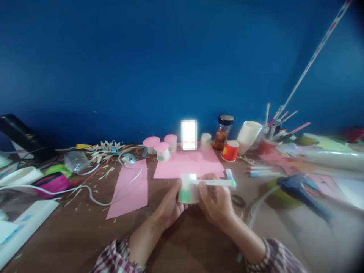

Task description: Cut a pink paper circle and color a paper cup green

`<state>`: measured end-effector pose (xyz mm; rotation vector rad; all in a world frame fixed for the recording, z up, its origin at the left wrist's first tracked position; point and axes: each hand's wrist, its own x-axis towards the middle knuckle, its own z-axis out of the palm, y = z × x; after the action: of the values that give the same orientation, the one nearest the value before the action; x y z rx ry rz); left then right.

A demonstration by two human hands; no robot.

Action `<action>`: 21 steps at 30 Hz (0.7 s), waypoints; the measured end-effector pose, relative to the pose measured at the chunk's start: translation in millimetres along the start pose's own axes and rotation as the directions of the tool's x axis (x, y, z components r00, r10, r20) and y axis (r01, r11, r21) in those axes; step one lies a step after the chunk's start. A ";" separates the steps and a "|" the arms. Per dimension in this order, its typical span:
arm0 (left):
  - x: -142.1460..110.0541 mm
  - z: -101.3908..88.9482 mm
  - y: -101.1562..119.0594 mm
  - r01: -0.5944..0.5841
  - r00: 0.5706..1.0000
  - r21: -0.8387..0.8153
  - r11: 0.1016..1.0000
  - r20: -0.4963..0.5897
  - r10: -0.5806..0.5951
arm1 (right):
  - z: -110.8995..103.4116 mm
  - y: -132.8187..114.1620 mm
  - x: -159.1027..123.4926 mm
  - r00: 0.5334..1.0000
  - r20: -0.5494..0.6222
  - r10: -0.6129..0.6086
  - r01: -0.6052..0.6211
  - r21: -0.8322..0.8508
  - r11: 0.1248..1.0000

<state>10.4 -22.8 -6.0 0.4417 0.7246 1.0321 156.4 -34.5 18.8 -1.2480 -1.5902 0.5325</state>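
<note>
My left hand is closed round a small white paper cup with a green band low on its side, held just above the brown table. My right hand grips a white marker with a green end, lying sideways with its tip against the cup's upper side. A marker cap lies on the table just beyond my right hand. Both wrists show checked sleeves.
Two pink paper sheets lie ahead. Three pink-topped cups, a jar, a red cup, a white cup and a pot of brushes line the blue wall. A blue glue gun lies right; markers, tape rolls left.
</note>
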 end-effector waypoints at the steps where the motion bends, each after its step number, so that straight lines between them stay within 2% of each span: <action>1: -0.7 0.9 0.4 0.003 1.000 0.003 1.000 0.000 -0.003 | 0.0 0.1 0.1 1.000 0.000 0.000 0.000 0.000 1.000; 10: -0.1 0.0 0.9 0.011 0.999 0.012 1.000 0.048 -0.011 | 0.5 3.7 -0.3 1.000 -0.002 -0.013 0.013 -0.009 1.000; 21: 0.1 0.9 1.1 0.016 0.999 0.015 1.000 0.045 -0.016 | 1.9 8.2 -1.9 1.000 0.006 0.012 -0.012 0.026 1.000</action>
<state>10.4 -22.2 -4.8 0.4698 0.6943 0.9992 158.4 -32.7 10.6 -1.2385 -1.5763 0.5631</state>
